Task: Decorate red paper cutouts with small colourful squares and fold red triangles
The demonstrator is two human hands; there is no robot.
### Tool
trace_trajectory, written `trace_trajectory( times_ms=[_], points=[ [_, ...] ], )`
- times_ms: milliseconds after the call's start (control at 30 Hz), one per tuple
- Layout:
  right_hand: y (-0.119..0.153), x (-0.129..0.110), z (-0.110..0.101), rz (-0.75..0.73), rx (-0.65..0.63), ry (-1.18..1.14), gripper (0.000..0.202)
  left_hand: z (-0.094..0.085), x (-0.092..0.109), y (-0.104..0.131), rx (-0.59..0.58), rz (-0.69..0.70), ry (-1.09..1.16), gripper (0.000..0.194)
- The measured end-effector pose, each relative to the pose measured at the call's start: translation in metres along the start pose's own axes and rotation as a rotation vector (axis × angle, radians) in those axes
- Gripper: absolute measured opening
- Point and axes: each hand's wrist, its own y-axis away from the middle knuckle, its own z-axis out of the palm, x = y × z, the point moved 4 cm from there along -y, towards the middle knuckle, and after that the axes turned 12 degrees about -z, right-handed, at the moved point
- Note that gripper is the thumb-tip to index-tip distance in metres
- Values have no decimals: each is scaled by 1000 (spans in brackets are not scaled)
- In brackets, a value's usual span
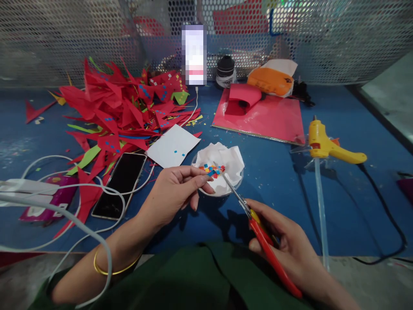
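My left hand (180, 187) pinches a small blue piece of paper (211, 173) between thumb and forefinger. It hovers over a round clear dish (237, 188) lined with crumpled white paper (230, 161). Tiny red, yellow, orange and blue paper squares (215, 175) show in the dish, partly behind my fingers. In my right hand (290, 241) are scissors (263, 239) with red and yellow handles, my fingers wrapped around them. Their thin metal blades point up and left, with the tips over the dish near the paper bits. Whether the blades are apart is too small to tell.
Left lies a heap of red folded paper shapes (129, 107), a white card (172, 146), a phone (121, 185) and a looping white cable (97, 239). Rightward are a red sheet (274, 118) and a yellow glue gun (337, 148). A blurred lit screen (194, 54) stands at the back.
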Motion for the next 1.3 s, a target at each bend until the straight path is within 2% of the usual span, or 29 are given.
trace_trajectory(
  times_ms=[433,833,1100,1300],
  points=[
    [3,3,5,-4,-106,90,53,-1,-3,0,-16,9,48,20],
    [7,8,8,46,-133,12,52,1,-2,0,-32,7,29,19],
    [8,10,8,2,-165,20,51,1,-4,-3,-58,26,54,19],
    [5,8,5,-71,-115,71,49,0,-4,-2,-64,12,67,18]
  ],
)
